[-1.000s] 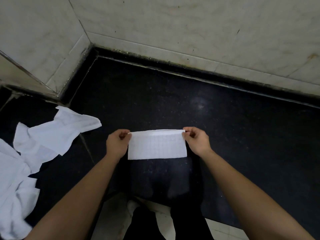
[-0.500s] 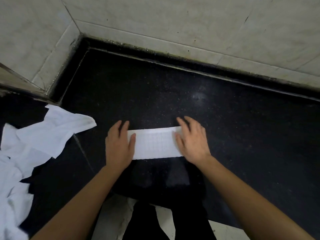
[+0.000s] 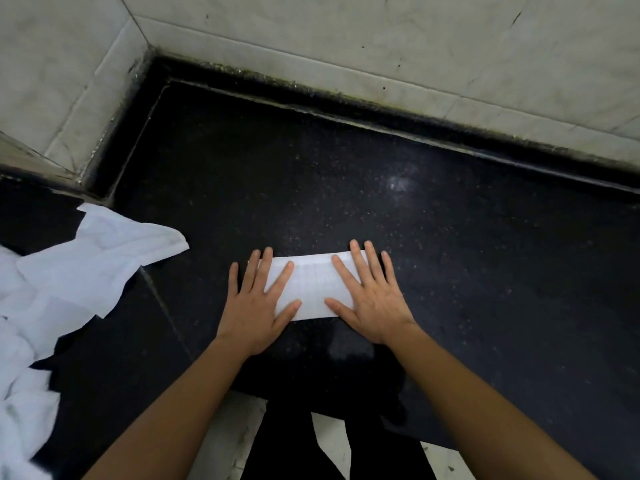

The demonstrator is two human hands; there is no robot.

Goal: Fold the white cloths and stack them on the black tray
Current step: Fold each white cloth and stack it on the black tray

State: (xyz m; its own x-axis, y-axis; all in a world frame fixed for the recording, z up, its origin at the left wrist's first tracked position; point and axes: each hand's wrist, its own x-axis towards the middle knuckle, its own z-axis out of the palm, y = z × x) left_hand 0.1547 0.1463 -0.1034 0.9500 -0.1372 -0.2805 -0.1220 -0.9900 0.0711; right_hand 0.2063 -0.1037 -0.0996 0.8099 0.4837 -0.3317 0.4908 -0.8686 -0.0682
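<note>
A small folded white cloth [image 3: 313,285] lies flat on the black speckled counter [image 3: 450,254] in front of me. My left hand [image 3: 258,299] presses flat on its left end with fingers spread and straight. Pressing flat on its right end is my right hand [image 3: 372,294], fingers straight too. Only the cloth's middle strip shows between the hands. A heap of unfolded white cloths [image 3: 69,278] lies at the left edge of the view. No separate black tray is distinguishable from the dark surface.
Pale tiled walls [image 3: 381,39] meet in a corner at the back left, with a dark grimy seam along the counter's back edge. The counter's near edge runs below my forearms, with light floor and dark legs beneath. Bare counter extends to the right.
One second ago both hands pinched the cloth's top corners and held it up. They laid it down on the counter, and now both palms lie spread flat on it.
</note>
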